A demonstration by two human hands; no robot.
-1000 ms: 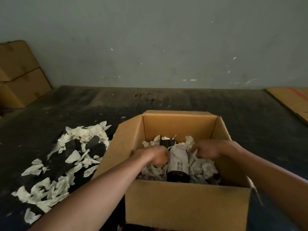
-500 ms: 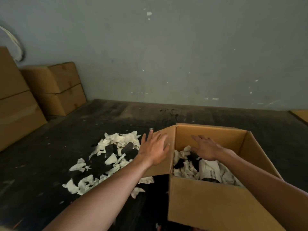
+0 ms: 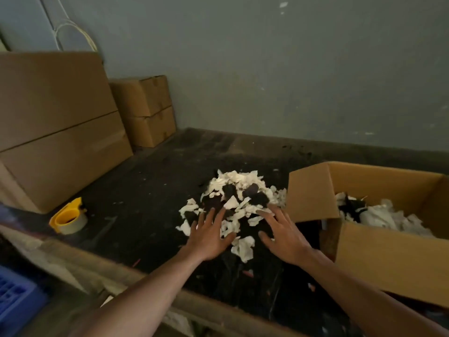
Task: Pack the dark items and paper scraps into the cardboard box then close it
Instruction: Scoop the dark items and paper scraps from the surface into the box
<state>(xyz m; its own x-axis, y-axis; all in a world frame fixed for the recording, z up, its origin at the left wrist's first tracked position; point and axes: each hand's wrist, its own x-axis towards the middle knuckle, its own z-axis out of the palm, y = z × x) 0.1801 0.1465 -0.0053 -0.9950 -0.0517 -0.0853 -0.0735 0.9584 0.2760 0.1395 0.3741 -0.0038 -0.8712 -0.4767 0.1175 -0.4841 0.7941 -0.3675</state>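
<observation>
Dark tabletop [image 3: 150, 190], carrying everything. Left of the scrap pile: stacked closed cartons [image 3: 60, 132], tape dispenser [image 3: 69, 216] nearer. Right of the pile: cardboard box [image 3: 388, 259], flaps up, paper and dark items inside. Scrap pile [image 3: 239, 203] itself, white paper mixed with dark pieces. Over its near edge: left hand [image 3: 209, 237] and right hand [image 3: 284, 237], fingers spread wide, gripping nothing.

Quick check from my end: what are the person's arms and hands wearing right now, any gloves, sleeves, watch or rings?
Nothing visible. The left hand and right hand are bare, with no gloves, and I see no rings in this dim light. Both forearms are uncovered from wrist to the frame's bottom edge: no sleeves, watch, bands or markings in view.
</observation>
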